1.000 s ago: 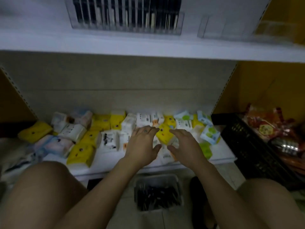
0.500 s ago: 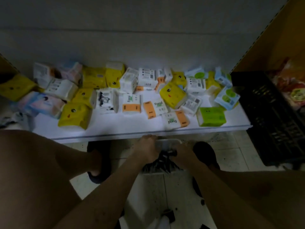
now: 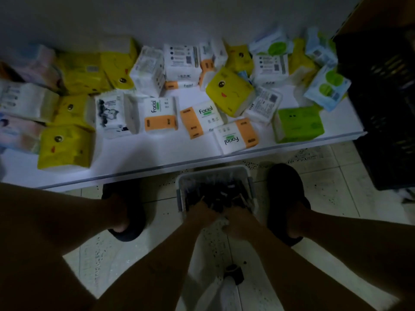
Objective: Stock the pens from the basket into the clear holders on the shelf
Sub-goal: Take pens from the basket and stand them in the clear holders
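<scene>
A white basket (image 3: 213, 171) full of dark pens (image 3: 219, 191) stands on the tiled floor between my feet, just in front of the low shelf. Both my hands are down at its near end. My left hand (image 3: 202, 213) digs into the pile with curled fingers, and a pale pen sticks out from it. Beside it, my right hand (image 3: 239, 223) is curled round some pens at the near rim. The light is dim and the fingertips are hidden among the pens. The clear holders are out of view.
The low white shelf (image 3: 170, 162) carries several tissue packs (image 3: 229, 92) in yellow, white, orange and green. A black crate (image 3: 386, 108) stands at the right. My dark slippers (image 3: 285, 198) flank the basket, and my knees fill the lower corners.
My view has tipped down from the upper shelf to the floor. Both hands dropped from above the tissue packs into the basket and closed on pens.
</scene>
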Available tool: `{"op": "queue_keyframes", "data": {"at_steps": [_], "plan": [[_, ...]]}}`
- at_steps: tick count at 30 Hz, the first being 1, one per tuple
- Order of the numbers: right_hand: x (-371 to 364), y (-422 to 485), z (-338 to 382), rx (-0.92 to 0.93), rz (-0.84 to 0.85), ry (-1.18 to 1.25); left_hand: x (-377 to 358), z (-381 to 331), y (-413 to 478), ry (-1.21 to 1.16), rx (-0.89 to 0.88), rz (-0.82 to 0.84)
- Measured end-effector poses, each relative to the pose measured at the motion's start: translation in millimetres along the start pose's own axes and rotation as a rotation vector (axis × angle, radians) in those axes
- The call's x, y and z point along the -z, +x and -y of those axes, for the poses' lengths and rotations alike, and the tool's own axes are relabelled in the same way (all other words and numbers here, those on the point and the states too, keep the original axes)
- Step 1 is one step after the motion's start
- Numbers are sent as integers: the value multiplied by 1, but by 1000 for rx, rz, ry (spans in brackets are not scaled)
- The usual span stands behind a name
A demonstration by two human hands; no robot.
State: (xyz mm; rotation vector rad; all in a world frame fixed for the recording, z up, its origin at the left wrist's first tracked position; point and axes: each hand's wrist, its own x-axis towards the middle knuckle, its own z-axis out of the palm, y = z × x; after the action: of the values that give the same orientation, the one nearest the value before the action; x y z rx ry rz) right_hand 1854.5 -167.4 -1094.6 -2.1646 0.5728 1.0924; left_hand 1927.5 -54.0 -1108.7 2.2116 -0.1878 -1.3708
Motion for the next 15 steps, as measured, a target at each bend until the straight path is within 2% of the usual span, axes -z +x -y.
{"op": "queue_keyframes", "data": {"at_steps": [4,9,15], "plan": [[-17,5,-1,-28,95,-51,-8,5,2,33,41,-38],[-18,10,2,-55,20,-167,-3,8,0,-60,82,-176],[-14,9,8,-7,-114,-204,5,15,-14,-129,94,-189]]}}
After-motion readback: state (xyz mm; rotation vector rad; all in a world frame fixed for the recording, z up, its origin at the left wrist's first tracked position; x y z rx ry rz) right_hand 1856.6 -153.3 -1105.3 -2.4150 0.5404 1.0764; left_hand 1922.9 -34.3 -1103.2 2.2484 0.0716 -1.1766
